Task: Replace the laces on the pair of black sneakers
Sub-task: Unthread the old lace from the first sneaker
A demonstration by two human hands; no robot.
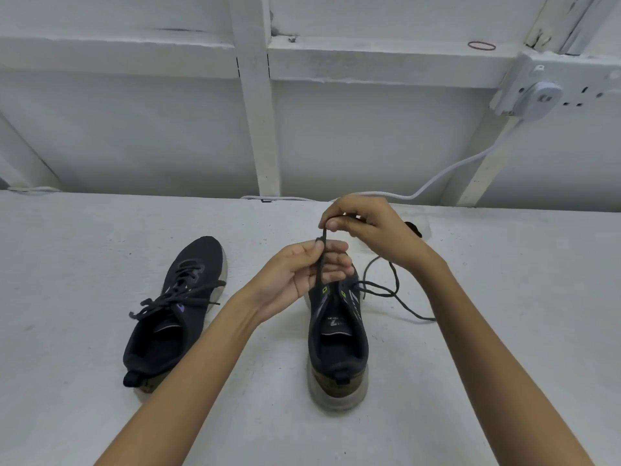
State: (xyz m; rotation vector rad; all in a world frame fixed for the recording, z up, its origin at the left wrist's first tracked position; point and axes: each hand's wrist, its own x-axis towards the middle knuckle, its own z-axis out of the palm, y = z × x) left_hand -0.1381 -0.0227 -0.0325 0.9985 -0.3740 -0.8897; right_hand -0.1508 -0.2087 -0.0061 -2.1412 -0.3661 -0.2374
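On the white bench (67, 264) the right sneaker (337, 338) stands heel near, its dark lace (379, 291) trailing loose to the right. The left hand (299, 274) pinches the lace above the shoe; the right hand (369, 230) pinches its upper end. The laced sneaker (174, 314) lies well apart, left

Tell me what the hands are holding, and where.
A shoelace: the right hand pinches it at the top, the left hand just below, above the right-side sneaker.
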